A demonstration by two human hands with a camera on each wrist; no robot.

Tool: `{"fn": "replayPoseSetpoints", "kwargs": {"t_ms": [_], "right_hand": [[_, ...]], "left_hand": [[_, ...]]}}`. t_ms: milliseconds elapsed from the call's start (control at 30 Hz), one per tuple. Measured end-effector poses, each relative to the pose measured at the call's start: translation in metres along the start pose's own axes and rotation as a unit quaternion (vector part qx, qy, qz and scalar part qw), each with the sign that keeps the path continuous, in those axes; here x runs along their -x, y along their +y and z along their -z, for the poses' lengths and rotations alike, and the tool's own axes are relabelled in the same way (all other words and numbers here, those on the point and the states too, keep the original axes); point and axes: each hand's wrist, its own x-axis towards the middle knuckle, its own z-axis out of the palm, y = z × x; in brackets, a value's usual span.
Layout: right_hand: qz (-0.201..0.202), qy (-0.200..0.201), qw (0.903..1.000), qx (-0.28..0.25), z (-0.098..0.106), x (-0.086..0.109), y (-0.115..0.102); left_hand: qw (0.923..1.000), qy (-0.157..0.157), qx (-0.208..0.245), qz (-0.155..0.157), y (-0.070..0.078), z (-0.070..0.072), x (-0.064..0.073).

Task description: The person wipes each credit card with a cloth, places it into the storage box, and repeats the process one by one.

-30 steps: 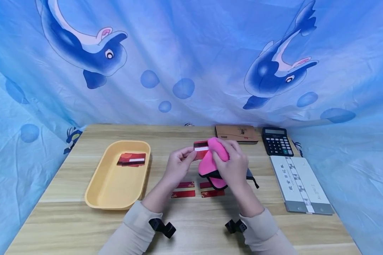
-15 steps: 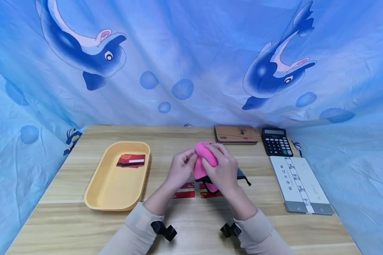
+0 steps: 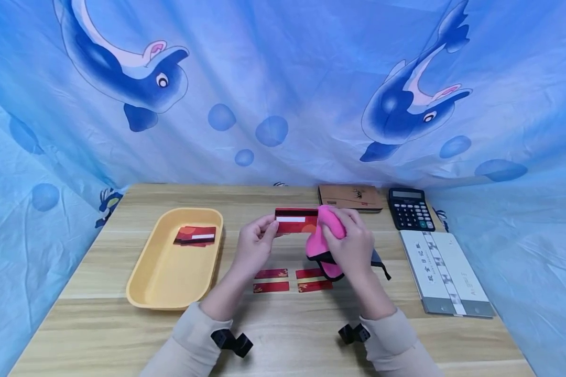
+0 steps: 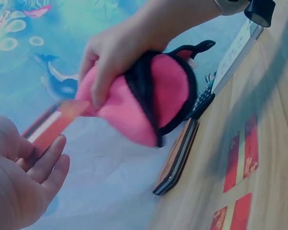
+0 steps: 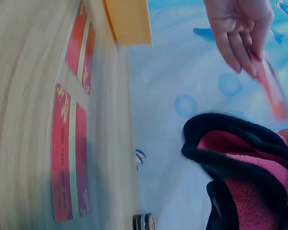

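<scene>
My left hand (image 3: 254, 243) pinches a red card (image 3: 292, 221) by its left end, thumb in front. A black stripe and a white strip run along the card's face. My right hand (image 3: 352, 241) grips a bunched pink cloth (image 3: 318, 242) with black edging, which meets the card's right end in the head view. In the left wrist view the cloth (image 4: 129, 105) hangs in folds from the right hand. On the table below the hands lie two red cards, the left card (image 3: 271, 287) and the right card (image 3: 314, 286), each with a pale band.
A yellow tray (image 3: 137, 283) on the left holds several red cards (image 3: 195, 235). At the back right are a brown wallet (image 3: 351, 198) and a black calculator (image 3: 410, 209). A white and grey book (image 3: 445, 275) lies at the right edge.
The cloth has drawn back to the right from over the card, baring nearly its whole face. My left hand, still pinching the card, has shifted left, so the hands are farther apart.
</scene>
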Motion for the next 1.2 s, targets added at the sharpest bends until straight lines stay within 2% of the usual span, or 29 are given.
{"fn": "replayPoseSetpoints", "kwargs": {"t_ms": [100, 300, 567, 867, 1100, 1200], "right_hand": [[-0.005, 0.004, 1.0000, -0.004, 0.003, 0.001, 0.004], [-0.013, 0.007, 0.9998, -0.015, 0.008, 0.002, 0.011], [-0.029, 0.016, 0.9993, -0.018, 0.014, 0.001, 0.021], [-0.042, 0.020, 0.9988, -0.017, 0.019, 0.001, 0.028], [-0.043, 0.025, 0.9986, -0.017, 0.022, 0.000, 0.030], [-0.044, 0.027, 0.9985, -0.018, 0.023, 0.000, 0.031]], "left_hand": [[0.9999, 0.012, 0.012, 0.001, 0.003, 0.005, -0.001], [0.9985, 0.032, 0.036, 0.025, 0.004, 0.023, -0.005], [0.9963, 0.059, 0.044, 0.045, 0.000, 0.059, -0.014], [0.9900, 0.125, 0.027, 0.061, -0.002, 0.102, -0.014], [0.9831, 0.161, 0.063, 0.061, -0.012, 0.131, -0.016], [0.9795, 0.174, 0.070, 0.073, -0.018, 0.141, -0.018]]}}
